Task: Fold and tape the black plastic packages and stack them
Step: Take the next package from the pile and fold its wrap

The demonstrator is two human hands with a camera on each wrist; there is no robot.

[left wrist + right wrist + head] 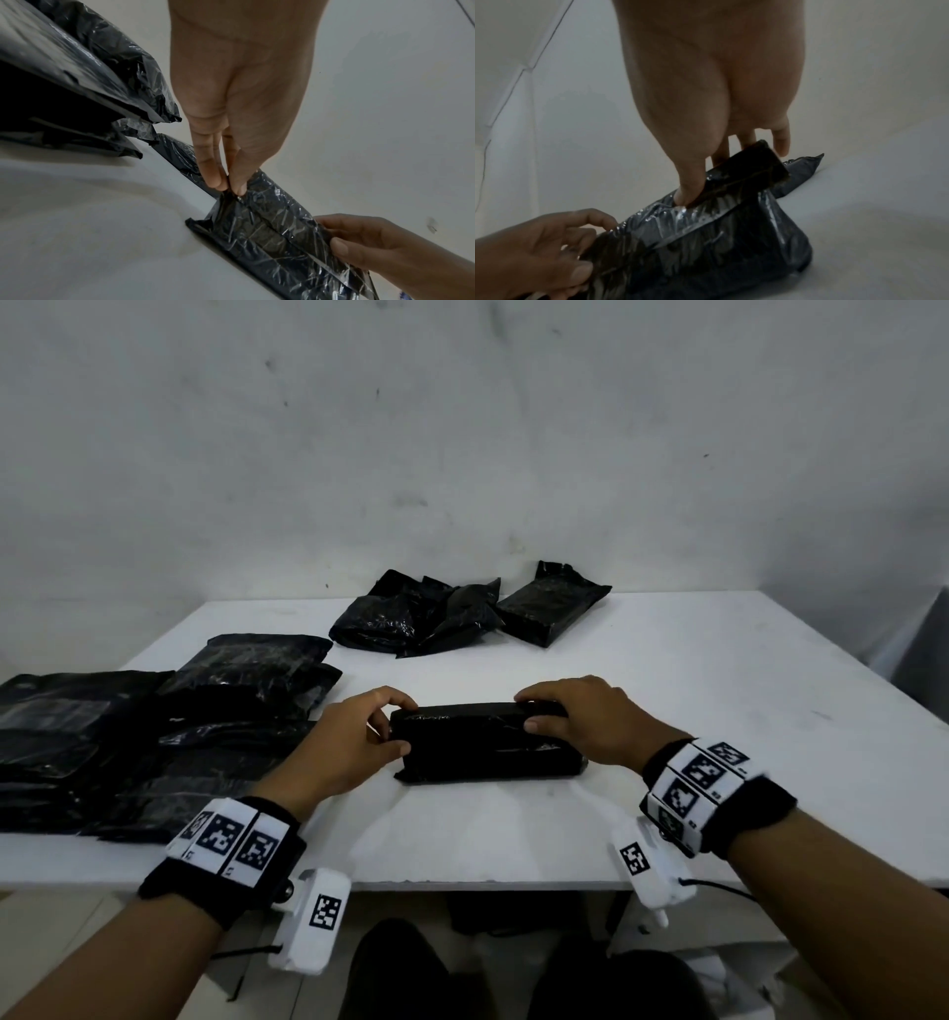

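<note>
No legible text or labels.

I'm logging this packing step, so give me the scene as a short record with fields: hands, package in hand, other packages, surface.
left hand: pinches the left end of the folded black package
right hand: grips the package's far right edge, thumb on top
package state: folded, resting on the white table
left pile: black packages, overlapping
far pile: crumpled black packages near the wall
tape: clear film shows on the package; no roll visible
</note>
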